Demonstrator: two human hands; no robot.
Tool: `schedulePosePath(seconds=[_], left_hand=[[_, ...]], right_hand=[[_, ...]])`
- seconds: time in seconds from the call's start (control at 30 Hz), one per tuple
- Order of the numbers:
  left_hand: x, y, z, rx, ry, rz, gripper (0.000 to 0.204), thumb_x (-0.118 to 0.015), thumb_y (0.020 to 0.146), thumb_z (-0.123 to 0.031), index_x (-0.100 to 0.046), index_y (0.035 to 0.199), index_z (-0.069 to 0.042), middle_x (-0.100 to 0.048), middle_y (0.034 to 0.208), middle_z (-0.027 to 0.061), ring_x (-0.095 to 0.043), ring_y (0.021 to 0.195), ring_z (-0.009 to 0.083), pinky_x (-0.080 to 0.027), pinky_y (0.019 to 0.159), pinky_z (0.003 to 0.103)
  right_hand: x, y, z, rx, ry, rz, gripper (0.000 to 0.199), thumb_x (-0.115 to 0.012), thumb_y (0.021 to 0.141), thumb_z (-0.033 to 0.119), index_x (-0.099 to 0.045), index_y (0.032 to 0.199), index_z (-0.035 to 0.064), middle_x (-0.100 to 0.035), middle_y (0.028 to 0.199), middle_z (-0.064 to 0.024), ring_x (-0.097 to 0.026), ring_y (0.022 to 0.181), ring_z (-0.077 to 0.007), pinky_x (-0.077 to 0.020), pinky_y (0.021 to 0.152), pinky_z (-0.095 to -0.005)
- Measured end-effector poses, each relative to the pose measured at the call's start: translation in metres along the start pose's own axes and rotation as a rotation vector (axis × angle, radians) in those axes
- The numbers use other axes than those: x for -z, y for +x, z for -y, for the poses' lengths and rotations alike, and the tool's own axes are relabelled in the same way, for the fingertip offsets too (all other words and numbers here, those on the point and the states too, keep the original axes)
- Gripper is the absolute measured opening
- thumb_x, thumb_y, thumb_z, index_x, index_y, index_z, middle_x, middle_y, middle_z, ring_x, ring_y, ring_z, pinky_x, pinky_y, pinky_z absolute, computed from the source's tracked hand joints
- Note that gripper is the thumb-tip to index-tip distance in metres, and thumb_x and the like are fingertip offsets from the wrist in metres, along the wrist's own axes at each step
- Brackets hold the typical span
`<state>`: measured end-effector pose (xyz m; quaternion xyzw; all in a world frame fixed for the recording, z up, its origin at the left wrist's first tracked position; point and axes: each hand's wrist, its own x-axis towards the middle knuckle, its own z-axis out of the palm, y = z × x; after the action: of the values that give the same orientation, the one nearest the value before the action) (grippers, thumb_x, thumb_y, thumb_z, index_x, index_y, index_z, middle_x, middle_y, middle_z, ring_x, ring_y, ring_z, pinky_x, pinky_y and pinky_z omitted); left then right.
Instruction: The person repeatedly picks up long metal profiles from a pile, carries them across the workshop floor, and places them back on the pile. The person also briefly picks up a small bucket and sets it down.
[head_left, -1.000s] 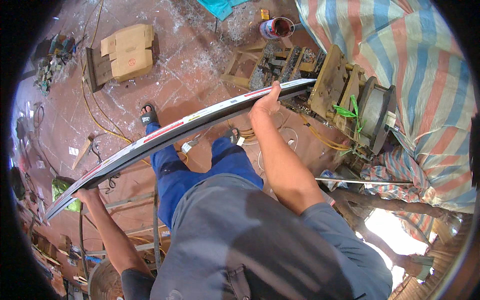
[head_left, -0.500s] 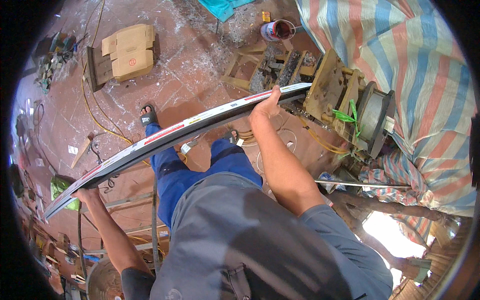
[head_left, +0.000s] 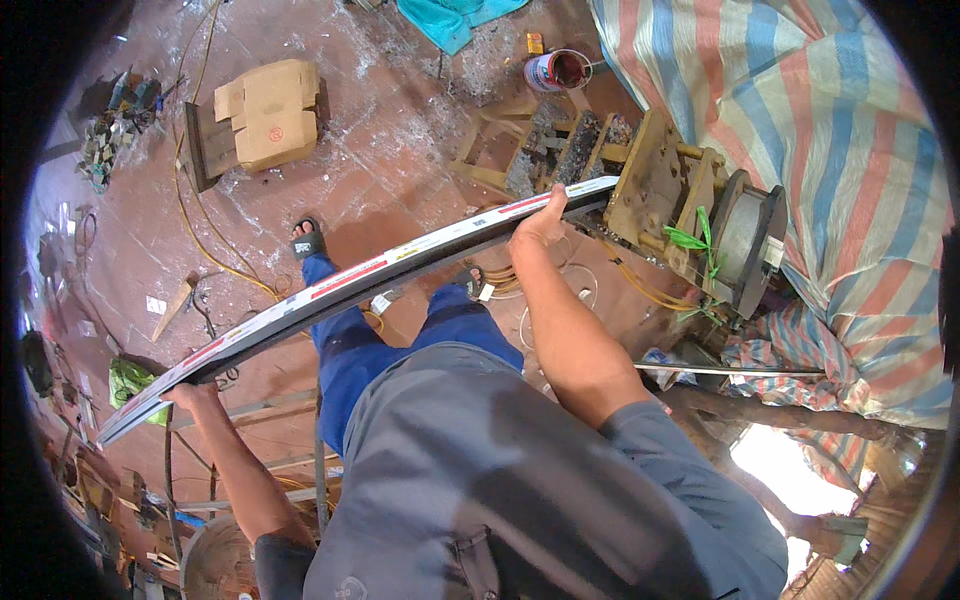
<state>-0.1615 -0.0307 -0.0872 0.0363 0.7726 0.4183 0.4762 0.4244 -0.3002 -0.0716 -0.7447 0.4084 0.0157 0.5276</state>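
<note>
A long, straight-sided profile bar (head_left: 400,262), dark with a white film and red-and-white labels along its top, slants across in front of my body. My left hand (head_left: 190,394) is wrapped round its near-left part, fingers partly hidden under it. Closer to its other end, my right hand (head_left: 541,222) grips it with the thumb on top. The bar's right end meets or lies just before the upright plate of a yellowish metal machine (head_left: 640,165); whether they touch, I cannot tell.
Behind the bar lies a metal frame (head_left: 485,150) with grey shavings, and a paint can (head_left: 555,72). Flattened cardboard (head_left: 270,115) and a yellow hose (head_left: 215,245) are on the tiled floor. A striped tarp (head_left: 770,120) hangs at right; a metal stand (head_left: 319,440) is beside my leg.
The view has shifted slightly, so the surroundings sit a little lower and to the right. Both hands keep their hold, and the bar stays nearly in place by the machine.
</note>
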Motion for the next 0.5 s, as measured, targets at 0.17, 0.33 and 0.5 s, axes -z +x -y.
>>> schedulePosePath(seconds=[0.17,0.33,0.5], left_hand=[[0.002,0.004,0.003,0.006,-0.058,0.021,0.112,-0.005,0.093,-0.086,-0.046,0.147,0.004,-0.061,0.134,0.0292,-0.058,0.125,0.0464,-0.042,0.112,0.068],[0.002,-0.008,-0.006,0.078,-0.107,0.057,0.112,-0.007,0.091,-0.089,-0.031,0.158,-0.002,-0.055,0.140,0.0306,-0.051,0.130,0.0505,-0.039,0.112,0.072],[-0.012,-0.036,-0.019,0.079,-0.127,0.011,0.116,-0.009,0.091,-0.090,-0.050,0.142,0.006,-0.056,0.138,0.0307,-0.053,0.126,0.0494,-0.039,0.109,0.075]], right_hand=[[0.001,-0.003,0.002,0.067,0.023,0.029,0.088,-0.078,0.078,0.058,-0.063,0.122,-0.0169,-0.068,0.116,-0.0252,-0.066,0.100,-0.0346,-0.0517,0.093,-0.0451],[0.001,0.014,-0.006,0.097,-0.042,-0.046,0.086,-0.080,0.076,0.060,-0.067,0.115,-0.0156,-0.069,0.113,-0.0214,-0.066,0.099,-0.0318,-0.0511,0.093,-0.0440],[0.004,0.001,-0.002,0.048,0.036,0.019,0.093,-0.081,0.074,0.061,-0.064,0.119,-0.0175,-0.069,0.118,-0.0238,-0.067,0.099,-0.0346,-0.0521,0.092,-0.0460]])
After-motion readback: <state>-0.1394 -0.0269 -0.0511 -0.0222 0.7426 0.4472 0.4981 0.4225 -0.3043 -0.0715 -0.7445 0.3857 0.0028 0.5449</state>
